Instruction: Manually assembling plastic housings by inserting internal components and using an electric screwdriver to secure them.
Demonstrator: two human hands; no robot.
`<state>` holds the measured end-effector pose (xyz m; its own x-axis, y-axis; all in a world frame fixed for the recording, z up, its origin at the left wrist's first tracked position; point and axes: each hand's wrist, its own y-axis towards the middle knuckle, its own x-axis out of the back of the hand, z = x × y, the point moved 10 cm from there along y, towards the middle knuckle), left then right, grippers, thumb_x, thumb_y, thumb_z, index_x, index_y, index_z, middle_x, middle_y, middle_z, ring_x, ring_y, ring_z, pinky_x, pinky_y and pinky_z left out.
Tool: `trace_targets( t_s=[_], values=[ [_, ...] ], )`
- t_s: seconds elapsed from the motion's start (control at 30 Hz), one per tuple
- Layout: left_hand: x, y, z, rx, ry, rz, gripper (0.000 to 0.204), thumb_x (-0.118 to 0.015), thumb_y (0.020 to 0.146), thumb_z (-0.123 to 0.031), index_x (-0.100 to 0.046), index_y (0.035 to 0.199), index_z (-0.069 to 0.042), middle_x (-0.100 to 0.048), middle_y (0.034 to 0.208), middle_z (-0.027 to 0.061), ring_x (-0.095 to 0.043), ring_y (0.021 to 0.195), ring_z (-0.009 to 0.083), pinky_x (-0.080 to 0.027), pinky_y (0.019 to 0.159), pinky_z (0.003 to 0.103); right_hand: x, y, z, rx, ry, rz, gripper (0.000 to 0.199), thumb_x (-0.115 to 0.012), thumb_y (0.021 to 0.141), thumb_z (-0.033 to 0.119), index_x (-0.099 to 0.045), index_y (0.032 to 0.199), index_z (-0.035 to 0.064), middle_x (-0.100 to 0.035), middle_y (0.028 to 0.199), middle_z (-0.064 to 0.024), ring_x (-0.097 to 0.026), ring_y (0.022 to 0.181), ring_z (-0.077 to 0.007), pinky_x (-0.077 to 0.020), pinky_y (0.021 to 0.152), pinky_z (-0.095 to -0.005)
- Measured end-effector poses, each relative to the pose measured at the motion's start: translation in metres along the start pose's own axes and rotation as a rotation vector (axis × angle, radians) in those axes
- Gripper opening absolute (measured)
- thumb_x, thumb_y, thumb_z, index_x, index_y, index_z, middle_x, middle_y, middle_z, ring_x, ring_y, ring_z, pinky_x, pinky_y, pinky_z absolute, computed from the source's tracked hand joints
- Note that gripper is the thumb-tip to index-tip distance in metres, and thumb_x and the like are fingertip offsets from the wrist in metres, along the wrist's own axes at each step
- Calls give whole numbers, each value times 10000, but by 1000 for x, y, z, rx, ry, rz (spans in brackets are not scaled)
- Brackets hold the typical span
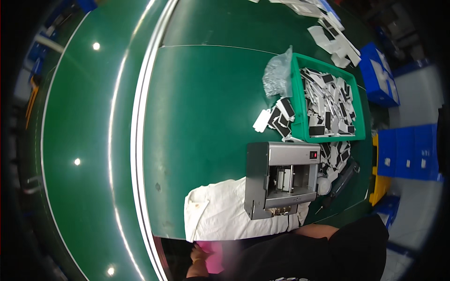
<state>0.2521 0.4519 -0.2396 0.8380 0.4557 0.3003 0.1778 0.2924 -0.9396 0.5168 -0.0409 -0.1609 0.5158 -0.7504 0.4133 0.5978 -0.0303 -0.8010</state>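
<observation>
My left hand [198, 254] is low in the head view, below the bench's near edge, its fingers curled at the edge of a pink sheet or bag [214, 257]. My right forearm [318, 230] lies along the near edge, just below a silver and dark grey benchtop machine [293, 153]. The right hand's fingers are hidden near the machine's front. An opening in the machine shows a pale block and metal rods, and a switch on it glows red. White cloth [218, 208] spreads under and left of the machine, overhanging the edge.
Behind the machine, a green crate [295, 103] holds many white and black flat parts. More parts [281, 117] lie beside it, near a clear plastic bag [279, 75]. A black pen-shaped power tool [344, 180] rests at right. Blue bins [408, 152] stand beyond; a white rail [140, 103] runs along the left.
</observation>
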Motion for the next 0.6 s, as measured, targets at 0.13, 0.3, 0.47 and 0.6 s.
trace_targets(
  t_s=[0.13, 0.3, 0.47, 0.6],
  values=[
    [-68, 32, 28, 40, -51, -87, 1160, -843, 581, -618, -350, 1470, -60, -502, 1373, 290, -657, 1068, 377, -565, 860, 425, 27, 13, -45, 13, -58, -228, 401, -661, 930, 269, -568, 1230, 20, -607, 1176, -127, -571, 1077, -256, -462, 949, -391],
    [-68, 66, 22, -108, 1, 5, 928, -827, 639, -522, -491, 1381, -76, -592, 1273, 251, -688, 985, 347, -577, 818, 419, 55, 24, -115, 62, -133, -528, 403, -650, 935, 256, -568, 1240, 5, -612, 1188, -129, -576, 1085, -260, -464, 957, -392],
    [-54, 94, 12, -379, 188, 152, 755, -791, 691, -455, -550, 1307, -90, -629, 1213, 211, -696, 946, 335, -578, 804, 431, 73, 34, -140, 167, -206, -829, 406, -639, 940, 243, -568, 1249, -10, -617, 1200, -131, -581, 1094, -263, -466, 965, -394],
    [-57, 101, 48, -573, 305, 268, 619, -762, 732, -402, -598, 1247, -101, -658, 1164, 179, -702, 914, 325, -579, 792, 441, 74, 47, -153, 281, -273, -1054, 409, -630, 944, 233, -567, 1257, -23, -621, 1210, -133, -585, 1101, -266, -467, 971, -395]
  ],
)
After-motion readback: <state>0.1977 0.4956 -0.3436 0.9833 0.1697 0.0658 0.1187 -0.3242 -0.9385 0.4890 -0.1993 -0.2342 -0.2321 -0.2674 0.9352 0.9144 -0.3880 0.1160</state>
